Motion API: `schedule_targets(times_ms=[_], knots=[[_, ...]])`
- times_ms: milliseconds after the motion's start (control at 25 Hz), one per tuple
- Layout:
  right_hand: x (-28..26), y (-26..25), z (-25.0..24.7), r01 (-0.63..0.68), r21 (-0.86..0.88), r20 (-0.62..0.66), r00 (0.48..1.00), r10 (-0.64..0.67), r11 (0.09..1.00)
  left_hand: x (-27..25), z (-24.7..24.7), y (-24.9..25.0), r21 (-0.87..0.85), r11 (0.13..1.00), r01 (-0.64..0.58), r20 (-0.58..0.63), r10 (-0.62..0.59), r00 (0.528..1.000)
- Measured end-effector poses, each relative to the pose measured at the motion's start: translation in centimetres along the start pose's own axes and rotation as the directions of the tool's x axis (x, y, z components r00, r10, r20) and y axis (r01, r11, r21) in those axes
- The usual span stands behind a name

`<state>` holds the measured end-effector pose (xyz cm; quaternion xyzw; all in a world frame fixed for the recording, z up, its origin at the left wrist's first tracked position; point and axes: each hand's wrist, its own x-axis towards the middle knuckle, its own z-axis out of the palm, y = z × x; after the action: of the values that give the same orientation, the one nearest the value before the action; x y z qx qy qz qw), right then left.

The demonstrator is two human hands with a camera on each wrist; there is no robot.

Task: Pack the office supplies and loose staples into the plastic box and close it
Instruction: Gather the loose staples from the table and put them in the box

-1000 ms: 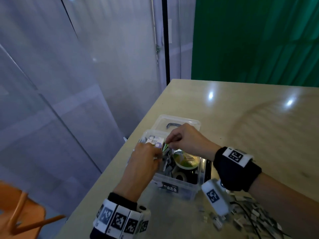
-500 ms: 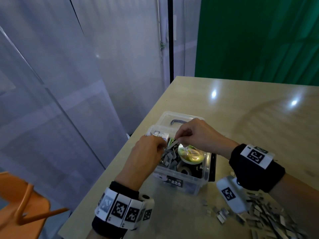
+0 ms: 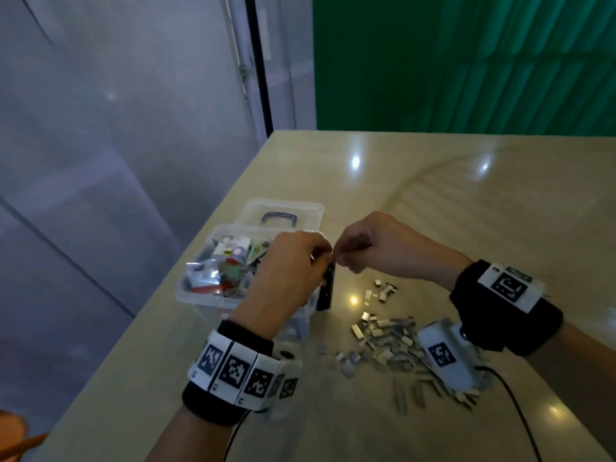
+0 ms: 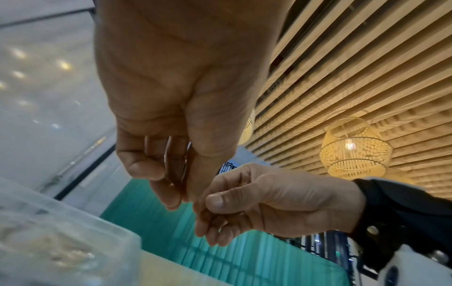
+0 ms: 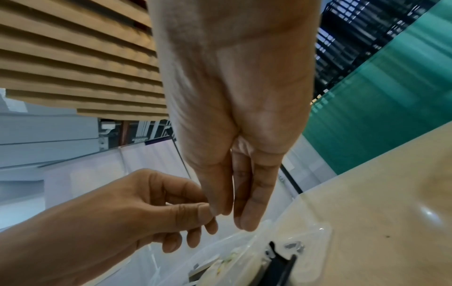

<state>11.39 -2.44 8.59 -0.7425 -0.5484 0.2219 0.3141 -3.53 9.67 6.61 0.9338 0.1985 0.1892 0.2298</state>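
The clear plastic box (image 3: 200,298) stands near the table's left edge, full of packets and supplies. Its lid (image 3: 283,208) lies open behind it. A black latch (image 3: 325,288) hangs on its right side. My left hand (image 3: 321,258) hovers over the box's right rim, fingers curled round thin glinting pieces that look like staples (image 4: 168,160). My right hand (image 3: 343,258) meets it fingertip to fingertip, thumb pinched against forefinger (image 4: 212,201) at those pieces. A heap of loose staples (image 3: 383,335) lies on the table right of the box, under my right wrist.
The beige table (image 3: 433,211) ends just left of the box, with a glass wall beyond. A green curtain (image 3: 466,61) hangs behind the far edge. An orange chair (image 3: 13,438) shows at the bottom left. A black cable (image 3: 520,411) trails from my right wrist.
Both hands have moved right, from above the box's contents to its right rim, still fingertip to fingertip. The view has dropped, so the staple heap shows more fully.
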Motion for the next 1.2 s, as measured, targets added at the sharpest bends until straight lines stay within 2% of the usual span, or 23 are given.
schedule_targets(times_ms=[200,320,400,560,800,960,1200], knots=[[-5.1,5.5,-0.7,-0.150,0.032,0.012,0.989,0.149,0.988,-0.6,5.5,4.0,-0.052,0.997,-0.063,0.153,0.070,0.986],[-6.6,9.3,0.7,-0.244,-0.116,0.053,0.966,0.252,0.963,-1.1,9.5,3.9,-0.022,1.000,-0.009,0.298,0.015,0.954],[-7.1,11.2,1.8,-0.296,-0.172,0.055,0.950,0.309,0.940,-1.3,11.8,3.0,0.022,0.999,0.049,0.350,-0.053,0.935],[-7.0,13.2,4.0,-0.355,-0.266,0.019,0.928,0.373,0.896,-1.1,14.6,1.6,0.070,0.992,0.106,0.375,-0.125,0.919],[-7.0,12.9,5.5,-0.344,-0.257,-0.027,0.937,0.349,0.903,-0.8,16.2,1.5,0.085,0.989,0.120,0.377,-0.144,0.915],[-6.8,12.7,5.4,-0.349,-0.254,-0.013,0.934,0.358,0.902,-0.4,16.4,1.5,0.081,0.991,0.107,0.356,-0.129,0.926],[-6.7,12.8,5.4,-0.345,-0.251,0.020,0.933,0.361,0.905,-0.1,16.9,0.8,0.021,0.991,0.135,0.406,-0.132,0.904]])
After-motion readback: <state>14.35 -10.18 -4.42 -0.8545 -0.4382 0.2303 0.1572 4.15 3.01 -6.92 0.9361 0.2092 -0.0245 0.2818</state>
